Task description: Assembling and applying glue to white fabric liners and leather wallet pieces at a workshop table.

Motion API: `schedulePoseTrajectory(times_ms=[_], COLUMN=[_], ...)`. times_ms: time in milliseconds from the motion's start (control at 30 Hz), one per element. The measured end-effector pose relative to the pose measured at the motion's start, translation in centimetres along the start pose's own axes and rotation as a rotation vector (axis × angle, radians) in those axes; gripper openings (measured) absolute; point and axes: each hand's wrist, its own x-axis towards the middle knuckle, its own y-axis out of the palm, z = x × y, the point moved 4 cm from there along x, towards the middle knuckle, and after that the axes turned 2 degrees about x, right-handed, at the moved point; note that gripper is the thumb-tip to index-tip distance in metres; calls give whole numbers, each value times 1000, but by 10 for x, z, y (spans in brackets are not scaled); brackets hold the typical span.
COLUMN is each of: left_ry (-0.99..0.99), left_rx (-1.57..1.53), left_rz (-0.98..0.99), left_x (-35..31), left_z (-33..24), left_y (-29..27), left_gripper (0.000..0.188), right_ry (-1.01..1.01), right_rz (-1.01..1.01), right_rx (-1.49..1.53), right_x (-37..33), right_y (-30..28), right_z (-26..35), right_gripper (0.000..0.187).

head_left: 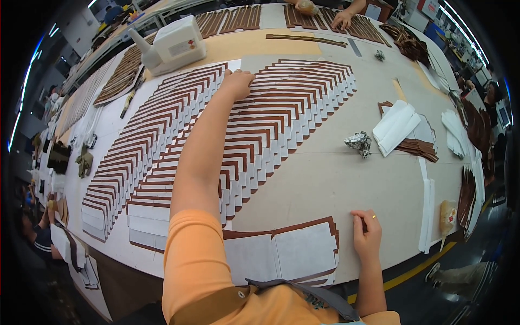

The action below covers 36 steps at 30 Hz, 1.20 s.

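Note:
My left arm stretches far across the table over overlapping rows of brown leather-like panels with white backing [281, 135]. At the far end of these rows, my left hand [238, 85] bends its fingers down onto them; its fingertips are hidden, so what it grips cannot be made out. A second slanting row of such panels [146, 130] lies to the left of the arm. My right hand [368, 234] is close to the front edge, fingers loosely curved and apart, nothing in it. A ring shows on one finger. Between my arms lies a stack of larger white-backed brown panels [276, 254].
A white plastic jug [174, 46] stands at the back left, near a brush [128, 103]. Crumpled foil [359, 144] and white sheets [396, 127] over brown strips lie to the right. A bottle [447, 216] is by the right edge. Another person's hand [342, 20] works at the far side.

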Motion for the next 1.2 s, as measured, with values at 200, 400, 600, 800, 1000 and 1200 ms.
schedulePoseTrajectory(times_ms=[200,400,600,800,1000,1200], left_ry=[-95,-112,-116,1,123,121], left_rx=[-102,-58,74,221,293,260], left_rz=[58,-120,-71,-135,-229,-35], left_x=[18,28,36,49,65,70], left_z=[-3,-13,-23,-34,-42,-42], left_y=[-3,7,4,4,7,5], left_gripper=[22,40,43,38,29,32], right_ry=[5,27,32,24,29,18], right_rz=[-4,-11,-10,-18,-16,-32], right_rx=[-15,-5,3,-10,-16,-23], right_x=[0,0,1,1,3,3], right_y=[0,0,-1,-1,0,-1], right_z=[-1,-1,1,2,0,3], right_gripper=[9,9,9,9,8,7])
